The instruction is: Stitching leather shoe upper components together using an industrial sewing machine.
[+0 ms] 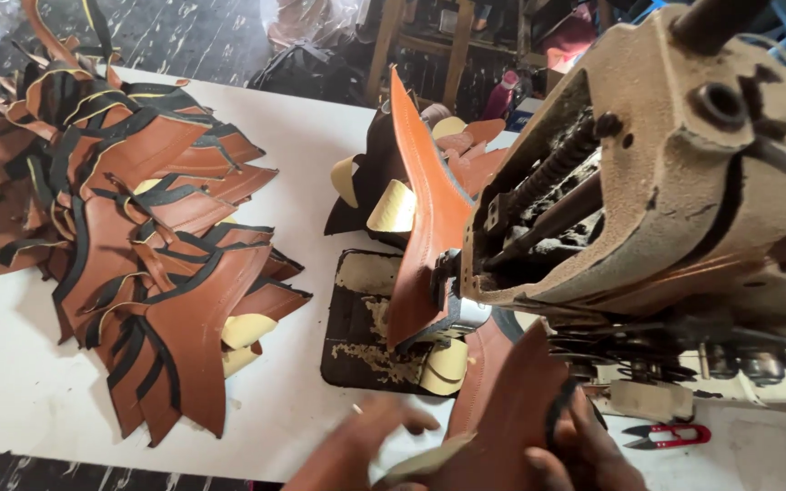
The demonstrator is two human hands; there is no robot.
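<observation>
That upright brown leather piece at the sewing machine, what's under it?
The upright brown leather piece stands on a worn black pad on the white table, beside the machine head. Pale yellow lining pieces lie at its base; the needle is hidden.

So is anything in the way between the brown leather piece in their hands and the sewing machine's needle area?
Nothing visible blocks it. The brown leather piece, held by the left hand and right hand, already runs up to the sewing machine, where an upright leather strip stands.

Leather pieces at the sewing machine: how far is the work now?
Done, it seems: a big pile lies at left. In hand: both hands hold a brown piece by the sewing machine, another stands under it. Left: a smaller stack behind.
</observation>
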